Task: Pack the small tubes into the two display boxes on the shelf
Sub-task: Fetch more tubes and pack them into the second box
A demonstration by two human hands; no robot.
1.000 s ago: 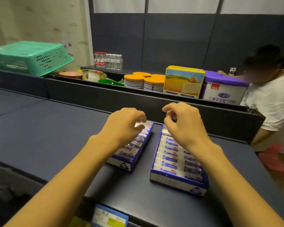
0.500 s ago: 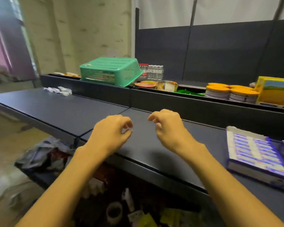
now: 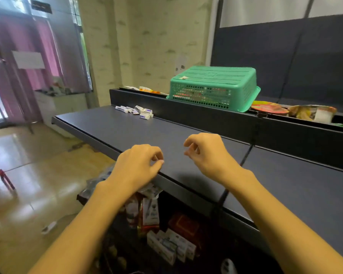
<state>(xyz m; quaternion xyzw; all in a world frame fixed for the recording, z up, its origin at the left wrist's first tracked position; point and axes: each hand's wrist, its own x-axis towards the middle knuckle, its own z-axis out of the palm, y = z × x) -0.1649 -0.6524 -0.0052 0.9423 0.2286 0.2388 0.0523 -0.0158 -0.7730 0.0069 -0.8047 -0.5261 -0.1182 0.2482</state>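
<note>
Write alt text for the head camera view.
Two empty hands, left and right, hover with loosely curled fingers above a dark shelf. A small pile of loose tubes lies at its far end, left of an upturned green basket.

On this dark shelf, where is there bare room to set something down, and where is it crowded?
The shelf top is bare from the loose small tubes at its far left end to the left hand and right hand, both holding nothing, and on rightward to the frame edge. Crowded: the tube cluster, and the raised ledge behind with the upturned green basket.
</note>
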